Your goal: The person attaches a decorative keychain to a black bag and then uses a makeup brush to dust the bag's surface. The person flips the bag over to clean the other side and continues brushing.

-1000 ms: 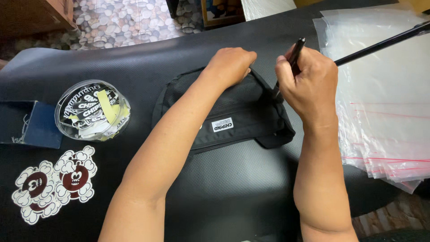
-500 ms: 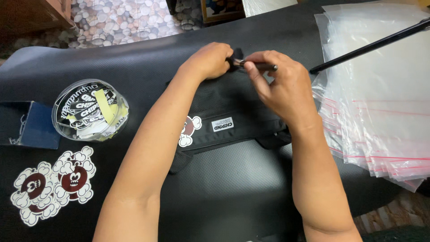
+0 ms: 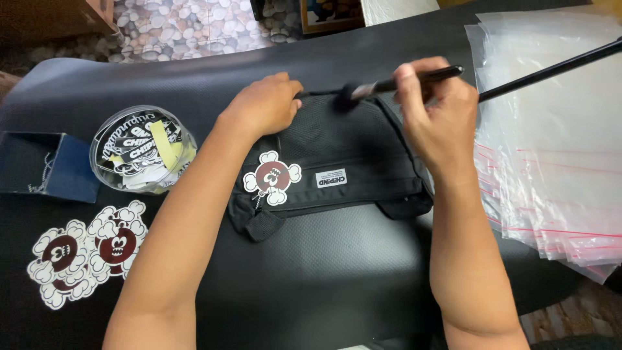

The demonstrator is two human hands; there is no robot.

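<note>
Lying across the middle of the frame, the black pouch (image 3: 337,172) has its long axis running left to right on the dark surface (image 3: 324,279). A cloud-shaped tag (image 3: 273,177) hangs on its front. The left hand (image 3: 262,107) presses its upper left edge, fingers curled together. The right hand (image 3: 437,120) pinches a black brush (image 3: 395,83), bristles pointing left onto the pouch's top edge. At left, a round clear tub (image 3: 142,150) holds printed labels; a blue box (image 3: 45,166) holds a thin chain. Clear bags (image 3: 557,149) are stacked at right.
</note>
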